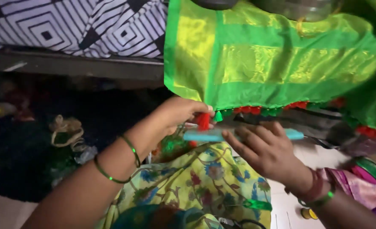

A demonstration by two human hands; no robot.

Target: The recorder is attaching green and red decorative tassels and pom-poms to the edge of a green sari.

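a shiny green cloth (264, 63) with gold squares is hung across the top of the view. along its bottom edge a row of small red and green tassels (256, 110) is seen.

one red tassel (203, 121) is pinched by the left hand (179, 114), with the thumb and fingers pressed together on it. it is held right at the left corner of the cloth edge, beside a little green tassel (218, 115).

a flat light blue comb (209, 135) is held just under the tassels by the right hand (266, 150). the fingers are laid along the comb and curled on it, so the hand is closed on the comb. only the two ends of the comb are seen, because the middle is hidden by the fingers.

green bangles (130, 148) are worn on the left wrist, and red and green ones on the right wrist. a yellow flowered cloth (205, 178) is spread below the hands. a black and white patterned sheet (81, 25) is seen at the top left, and pink cloth (366, 186) at the right.

the step in hand looks like the tidying of the tassels, one at a time. it seems to be near the start of the row, as the corner tassel is the one held. for the next move, the tassel would need to be kept tight and the comb brought up to its threads gently, so that nothing is pulled off.
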